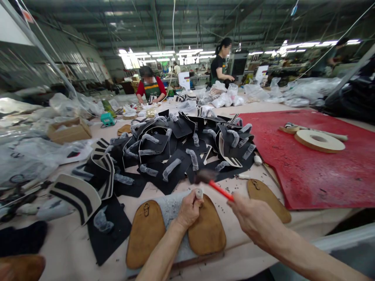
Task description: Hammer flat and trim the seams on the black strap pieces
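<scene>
My left hand is closed in a fist round a small upright punch tool, its white top showing, held over a tan oval leather piece. My right hand grips the red handle of a hammer; its blurred dark head hangs just above the tool. A second tan oval piece lies to the left on a grey pad. A third lies to the right.
A heap of black cut shoe parts with striped pieces fills the table behind. A red mat carries a tape roll. A cardboard box and plastic bags sit left. Two other people work at far tables.
</scene>
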The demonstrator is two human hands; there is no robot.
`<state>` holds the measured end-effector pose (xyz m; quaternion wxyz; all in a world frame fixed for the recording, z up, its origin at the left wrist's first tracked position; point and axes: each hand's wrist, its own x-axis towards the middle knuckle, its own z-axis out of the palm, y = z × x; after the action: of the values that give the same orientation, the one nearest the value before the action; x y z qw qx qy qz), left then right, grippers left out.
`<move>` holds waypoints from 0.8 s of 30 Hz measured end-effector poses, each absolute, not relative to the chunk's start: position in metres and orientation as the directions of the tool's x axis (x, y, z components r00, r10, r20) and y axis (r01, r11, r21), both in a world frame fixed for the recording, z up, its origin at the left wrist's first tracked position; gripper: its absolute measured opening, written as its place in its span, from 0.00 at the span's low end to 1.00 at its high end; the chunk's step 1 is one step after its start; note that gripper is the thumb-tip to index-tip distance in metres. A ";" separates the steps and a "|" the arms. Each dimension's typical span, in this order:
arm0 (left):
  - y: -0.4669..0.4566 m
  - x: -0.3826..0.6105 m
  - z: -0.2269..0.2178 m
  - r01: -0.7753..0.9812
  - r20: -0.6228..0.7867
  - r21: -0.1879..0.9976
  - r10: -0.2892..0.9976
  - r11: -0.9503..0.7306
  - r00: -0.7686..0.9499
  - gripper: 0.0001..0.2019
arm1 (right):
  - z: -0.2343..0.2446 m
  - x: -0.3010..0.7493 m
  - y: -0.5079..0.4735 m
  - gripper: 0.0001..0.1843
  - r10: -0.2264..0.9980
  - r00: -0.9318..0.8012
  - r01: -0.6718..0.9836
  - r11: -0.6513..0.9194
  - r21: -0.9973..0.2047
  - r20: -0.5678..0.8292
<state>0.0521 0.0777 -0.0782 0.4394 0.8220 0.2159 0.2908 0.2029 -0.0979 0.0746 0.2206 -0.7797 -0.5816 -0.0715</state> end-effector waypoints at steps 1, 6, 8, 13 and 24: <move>0.078 0.052 -0.078 0.106 0.283 0.845 0.607 -0.523 0.742 0.03 | 0.068 0.203 -0.099 0.18 0.933 0.265 0.953 -0.214 -0.215 0.245; 0.076 0.052 -0.078 0.105 0.276 0.850 0.608 -0.515 0.744 0.04 | 0.045 0.225 -0.102 0.15 0.915 0.403 0.891 -0.390 -0.234 0.008; 0.076 0.052 -0.077 0.099 0.275 0.858 0.614 -0.504 0.740 0.04 | 0.026 0.237 -0.103 0.17 0.868 0.494 0.816 -0.483 -0.316 -0.052; 0.076 0.052 -0.076 0.090 0.268 0.872 0.623 -0.482 0.735 0.03 | -0.037 0.252 -0.104 0.17 0.776 0.602 0.712 -0.629 -0.313 -0.190; 0.074 0.056 -0.078 0.152 0.221 0.874 0.655 -0.462 0.723 0.03 | -0.059 0.175 -0.036 0.09 0.807 0.536 0.578 -0.564 -0.590 -0.246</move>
<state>0.0556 0.0741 -0.0779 0.4548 0.8090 0.2493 0.2767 0.1749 -0.0359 -0.0588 0.2255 -0.8469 -0.4089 0.2543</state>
